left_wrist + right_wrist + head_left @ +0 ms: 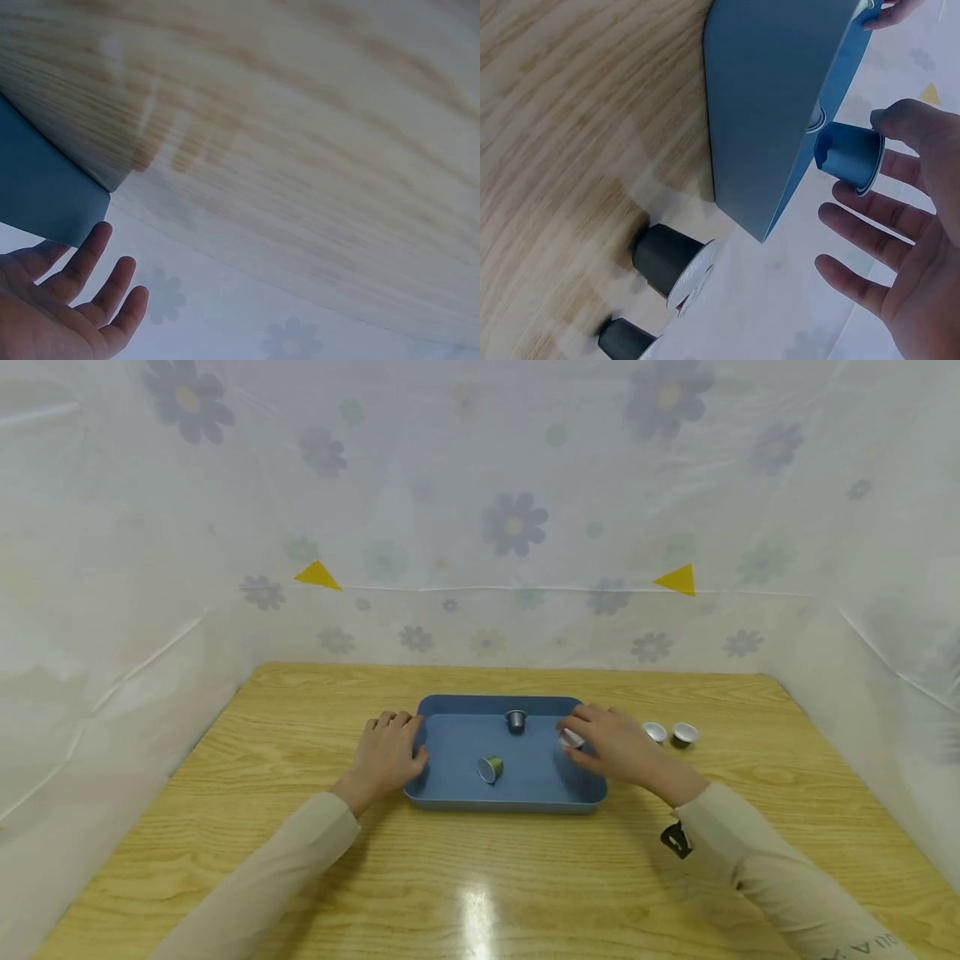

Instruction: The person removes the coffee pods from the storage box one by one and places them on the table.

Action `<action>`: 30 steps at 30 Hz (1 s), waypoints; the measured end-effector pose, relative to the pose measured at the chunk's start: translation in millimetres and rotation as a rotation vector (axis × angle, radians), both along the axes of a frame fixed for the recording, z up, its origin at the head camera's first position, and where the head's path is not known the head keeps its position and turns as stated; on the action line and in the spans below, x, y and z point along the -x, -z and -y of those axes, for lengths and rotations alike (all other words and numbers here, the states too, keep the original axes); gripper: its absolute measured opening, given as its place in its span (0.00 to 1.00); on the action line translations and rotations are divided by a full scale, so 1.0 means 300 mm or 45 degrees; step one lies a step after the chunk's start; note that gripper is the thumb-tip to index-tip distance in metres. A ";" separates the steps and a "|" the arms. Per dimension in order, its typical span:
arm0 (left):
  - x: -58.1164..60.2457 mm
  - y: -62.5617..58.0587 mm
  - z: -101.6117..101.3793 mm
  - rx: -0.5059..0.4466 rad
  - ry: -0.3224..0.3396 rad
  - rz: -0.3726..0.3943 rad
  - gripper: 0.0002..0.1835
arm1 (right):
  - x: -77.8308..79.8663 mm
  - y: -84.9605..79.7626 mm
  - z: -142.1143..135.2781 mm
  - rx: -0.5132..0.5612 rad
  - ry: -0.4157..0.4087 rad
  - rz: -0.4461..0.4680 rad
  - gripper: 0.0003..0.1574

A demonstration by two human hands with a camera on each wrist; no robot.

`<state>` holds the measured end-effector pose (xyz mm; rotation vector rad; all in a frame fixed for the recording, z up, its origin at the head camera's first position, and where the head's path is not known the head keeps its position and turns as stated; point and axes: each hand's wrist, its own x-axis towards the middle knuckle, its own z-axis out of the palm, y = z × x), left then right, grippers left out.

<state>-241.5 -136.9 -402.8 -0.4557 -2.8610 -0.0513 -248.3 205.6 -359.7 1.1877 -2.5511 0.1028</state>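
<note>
My right hand (611,743) is over the right end of a blue rectangular tray (450,806). It pinches a blue coffee capsule (849,156) by its rim between thumb and fingers; the remaining fingers are spread. From the head the capsule's pale lid (572,739) faces up. My left hand (386,750) touches the tray's left rim, its fingers loosely extended at the tray's corner in the left wrist view. Inside the tray lie a dark grey capsule (516,722) at the back and a green capsule (491,769) tipped on its side nearer the front.
Two dark capsules with pale lids stand on the wooden table (465,868) right of the tray: one (655,732) beside my right hand, the other (685,735) farther right. A flowered sheet (450,510) with two yellow triangles hangs behind and along the sides.
</note>
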 end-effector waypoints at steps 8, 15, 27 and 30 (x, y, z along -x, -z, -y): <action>0.001 0.003 0.002 -0.002 0.001 0.001 0.23 | 0.019 -0.005 -0.040 0.047 0.031 -0.056 0.18; 0.000 -0.001 0.000 -0.006 0.005 -0.003 0.23 | 0.020 -0.021 -0.074 0.044 0.069 -0.027 0.17; 0.000 -0.002 -0.001 0.004 -0.001 0.014 0.24 | 0.024 -0.010 -0.136 0.129 0.064 -0.137 0.16; 0.000 -0.002 0.000 0.004 0.001 0.008 0.24 | 0.025 -0.002 -0.155 0.115 0.105 -0.126 0.16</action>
